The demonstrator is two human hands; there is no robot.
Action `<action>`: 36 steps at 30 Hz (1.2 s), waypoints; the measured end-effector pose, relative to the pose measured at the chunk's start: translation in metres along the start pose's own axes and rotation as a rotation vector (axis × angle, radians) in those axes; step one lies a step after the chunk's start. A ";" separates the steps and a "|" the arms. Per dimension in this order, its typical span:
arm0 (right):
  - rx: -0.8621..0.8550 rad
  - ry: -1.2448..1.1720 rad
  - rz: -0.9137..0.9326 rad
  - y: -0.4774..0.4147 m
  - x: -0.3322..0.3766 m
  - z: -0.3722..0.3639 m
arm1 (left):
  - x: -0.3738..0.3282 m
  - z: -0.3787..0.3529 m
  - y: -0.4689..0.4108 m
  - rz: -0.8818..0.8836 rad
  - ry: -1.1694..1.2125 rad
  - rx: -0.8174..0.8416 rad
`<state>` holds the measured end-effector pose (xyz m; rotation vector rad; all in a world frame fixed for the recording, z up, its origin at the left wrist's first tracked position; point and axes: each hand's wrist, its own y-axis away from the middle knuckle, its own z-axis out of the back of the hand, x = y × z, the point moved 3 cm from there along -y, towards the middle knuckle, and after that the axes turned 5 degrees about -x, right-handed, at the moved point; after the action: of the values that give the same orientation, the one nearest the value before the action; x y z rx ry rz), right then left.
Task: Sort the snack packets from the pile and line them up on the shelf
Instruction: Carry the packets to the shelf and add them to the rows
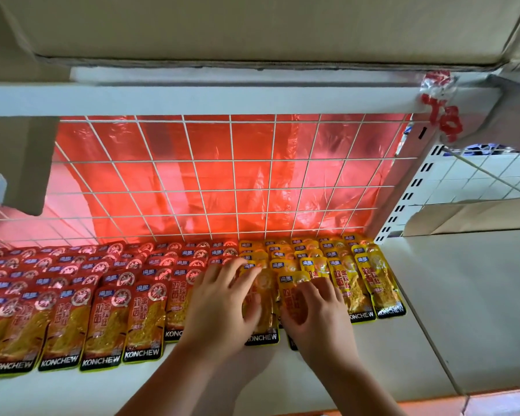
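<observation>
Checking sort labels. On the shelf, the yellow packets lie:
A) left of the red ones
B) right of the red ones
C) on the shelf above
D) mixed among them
B: the yellow KONCHEW packets fill the rows right of the red KONCHEW packets, on the same white shelf.

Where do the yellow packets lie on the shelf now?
In the head view, the yellow packets lie right of centre on the shelf, beside the red packets on their left, partly under the left hand and right hand.
</observation>
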<state>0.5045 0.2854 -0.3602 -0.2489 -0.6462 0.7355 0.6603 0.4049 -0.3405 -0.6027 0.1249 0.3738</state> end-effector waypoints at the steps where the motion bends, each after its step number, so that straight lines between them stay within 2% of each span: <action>1: 0.006 0.009 0.006 0.000 0.002 -0.002 | -0.002 -0.001 0.000 -0.015 -0.014 0.002; 9: 0.067 0.098 -0.016 -0.006 0.008 -0.013 | -0.005 -0.027 0.028 -0.069 -0.096 0.111; 25: 0.122 0.137 0.001 -0.007 0.009 -0.013 | -0.006 -0.028 0.028 -0.037 -0.049 0.163; 36: 0.186 0.139 -0.053 -0.014 0.013 -0.012 | -0.008 -0.027 0.028 -0.041 -0.015 0.082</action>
<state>0.5275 0.2844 -0.3575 -0.1100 -0.4473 0.7158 0.6419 0.4083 -0.3761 -0.5209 0.1129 0.3322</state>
